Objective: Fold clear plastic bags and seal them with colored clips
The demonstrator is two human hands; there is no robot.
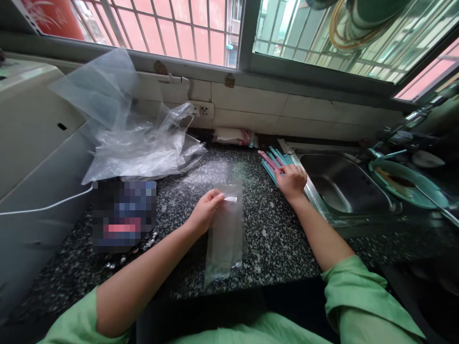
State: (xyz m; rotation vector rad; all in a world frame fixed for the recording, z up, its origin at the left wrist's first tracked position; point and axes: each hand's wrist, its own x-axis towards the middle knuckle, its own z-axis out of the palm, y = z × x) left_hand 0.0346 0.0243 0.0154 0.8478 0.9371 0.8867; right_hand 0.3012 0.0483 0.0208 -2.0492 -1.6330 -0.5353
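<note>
My left hand (pixel 207 208) pinches the top left edge of a narrow clear plastic bag (pixel 225 234) that lies flat on the dark speckled counter (pixel 265 239). My right hand (pixel 292 180) is closed on a bunch of pink and teal straws (pixel 271 162) that lie on the counter beside the sink. The straws fan out towards the back left from under my fingers. Both forearms are bare, with green sleeves at the elbows.
A heap of crumpled clear plastic bags (pixel 136 138) sits at the back left. A white appliance (pixel 32 143) stands at the left. The steel sink (pixel 340 184) is at the right, with a teal strainer basket (pixel 405 184) beyond it. A wall socket (pixel 203 111) is behind.
</note>
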